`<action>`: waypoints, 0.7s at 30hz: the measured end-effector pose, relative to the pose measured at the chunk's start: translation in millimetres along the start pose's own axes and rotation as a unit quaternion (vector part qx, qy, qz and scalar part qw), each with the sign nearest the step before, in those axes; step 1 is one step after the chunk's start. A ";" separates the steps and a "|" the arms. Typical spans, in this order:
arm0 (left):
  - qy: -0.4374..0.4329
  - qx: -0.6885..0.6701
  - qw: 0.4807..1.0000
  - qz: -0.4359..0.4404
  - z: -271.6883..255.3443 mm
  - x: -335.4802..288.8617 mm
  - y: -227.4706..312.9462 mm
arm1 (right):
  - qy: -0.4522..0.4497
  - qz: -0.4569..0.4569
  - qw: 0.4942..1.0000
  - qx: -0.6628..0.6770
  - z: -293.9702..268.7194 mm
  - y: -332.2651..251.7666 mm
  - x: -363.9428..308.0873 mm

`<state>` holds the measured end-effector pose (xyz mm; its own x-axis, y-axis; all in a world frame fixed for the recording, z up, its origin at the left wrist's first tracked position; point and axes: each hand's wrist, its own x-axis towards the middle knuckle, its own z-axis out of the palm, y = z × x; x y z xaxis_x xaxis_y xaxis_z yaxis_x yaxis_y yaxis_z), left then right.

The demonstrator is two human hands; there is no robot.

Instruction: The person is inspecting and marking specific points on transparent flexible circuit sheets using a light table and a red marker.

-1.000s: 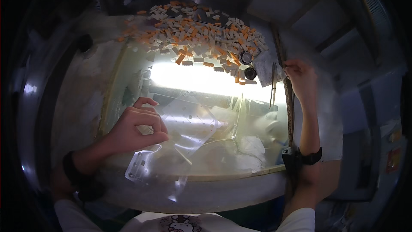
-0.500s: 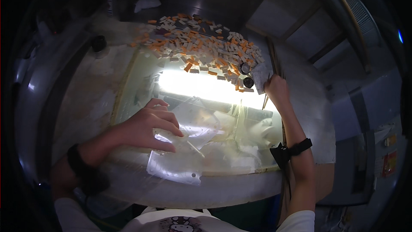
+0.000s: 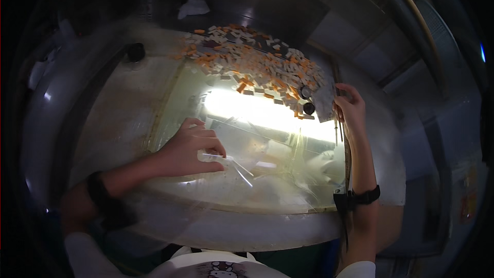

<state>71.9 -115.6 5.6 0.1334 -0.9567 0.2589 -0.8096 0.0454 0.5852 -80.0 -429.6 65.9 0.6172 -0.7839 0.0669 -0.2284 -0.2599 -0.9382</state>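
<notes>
Left hand (image 3: 191, 146) pinches clear plastic (image 3: 244, 176) at eight o'clock, right hand (image 3: 353, 114) apparently grips tweezers (image 3: 336, 129) at three, with loose blocks (image 3: 278, 72) untouched at twelve.

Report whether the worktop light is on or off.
On: the light glares white across the worktop, beyond the left hand.

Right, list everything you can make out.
Table: one, pale, centre
Small blocks: many, orange and white, table's far side
Round pieces: two, dark, blocks' right end
Knob-like object: one, black, upper left
Crumpled item: one, white, beyond blocks
Sheet: one, greyish, beside round pieces
Slender tool: count unclear, dark, table's right
Clear plastic: count unclear, colourless, mid-table
Light strip: one, white, mid-table
Wrist straps: two, black, lower left and right
Shirt: one, white, bottom
Left hand: one, pinching plastic
Right hand: one, by tool
</notes>
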 end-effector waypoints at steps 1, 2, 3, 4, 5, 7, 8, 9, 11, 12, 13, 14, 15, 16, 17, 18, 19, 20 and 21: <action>0.007 -0.001 1.000 -0.015 -0.4 -2.8 -3.4 | -0.043 -0.065 0.994 0.078 9.8 3.7 -4.2; 0.020 -0.005 1.000 -0.014 0.5 -4.9 -6.5 | -0.043 -0.075 0.988 0.130 17.8 6.6 -7.1; 0.037 -0.007 0.999 -0.008 0.8 -6.2 -9.7 | -0.051 -0.069 0.982 0.166 24.2 8.7 -9.4; 0.046 0.000 0.999 -0.001 0.4 -6.6 -13.5 | -0.048 -0.038 0.984 0.165 29.4 11.0 -10.3; 0.061 -0.037 0.997 0.006 0.6 -8.0 -14.9 | -0.050 -0.045 0.977 0.201 35.6 14.3 -10.2; 0.068 -0.034 0.997 0.007 1.9 -8.7 -15.6 | -0.031 -0.030 0.962 0.268 42.5 20.9 -8.9; 0.079 -0.056 0.995 0.006 2.8 -7.3 -15.0 | -0.029 -0.041 0.975 0.218 44.5 23.5 -5.2; 0.083 -0.074 0.994 -0.018 3.6 -7.3 -13.3 | -0.032 -0.069 0.983 0.166 48.7 25.3 -1.3; 0.041 -0.095 0.993 -0.062 3.5 -4.6 -11.3 | -0.059 -0.073 0.981 0.171 55.4 29.0 3.7; 0.046 -0.115 0.990 -0.061 3.6 -4.0 -10.3 | -0.077 -0.078 0.980 0.167 59.5 29.9 5.9; 0.053 -0.105 0.990 -0.073 3.3 -3.3 -10.4 | -0.082 -0.089 0.980 0.157 60.7 30.6 5.7; 0.063 -0.098 0.989 -0.092 3.3 -3.4 -10.8 | -0.078 -0.102 0.982 0.136 64.2 31.3 5.5; 0.057 -0.167 0.981 -0.084 3.4 -2.5 -11.8 | -0.071 -0.119 0.984 0.112 65.0 31.2 4.3; 0.061 -0.234 0.968 -0.064 3.7 -2.5 -13.5 | -0.063 -0.137 0.985 0.087 66.9 31.4 2.8; 0.057 -0.235 0.967 -0.081 4.5 -2.5 -15.2 | -0.052 -0.159 0.984 0.061 67.9 31.0 1.4; 0.076 -0.229 0.968 -0.067 5.4 -2.5 -16.9 | -0.041 -0.183 0.982 0.033 69.2 30.6 -0.1; 0.100 -0.227 0.968 -0.033 6.3 -2.7 -18.6 | -0.028 -0.210 0.977 0.005 69.9 30.0 -1.7; 0.098 -0.224 0.968 -0.060 6.8 -2.9 -19.7 | -0.015 -0.234 0.972 -0.022 70.4 29.0 -3.2; 0.087 -0.233 0.967 -0.052 6.7 -3.2 -20.7 | 0.000 -0.265 0.963 -0.049 71.4 28.0 -4.4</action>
<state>84.4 -115.4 -12.5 0.3279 -0.9017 0.2819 -0.4465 0.1150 0.8873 -35.4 -393.2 15.0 0.6666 -0.5271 0.5271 0.0479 -0.6754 -0.7359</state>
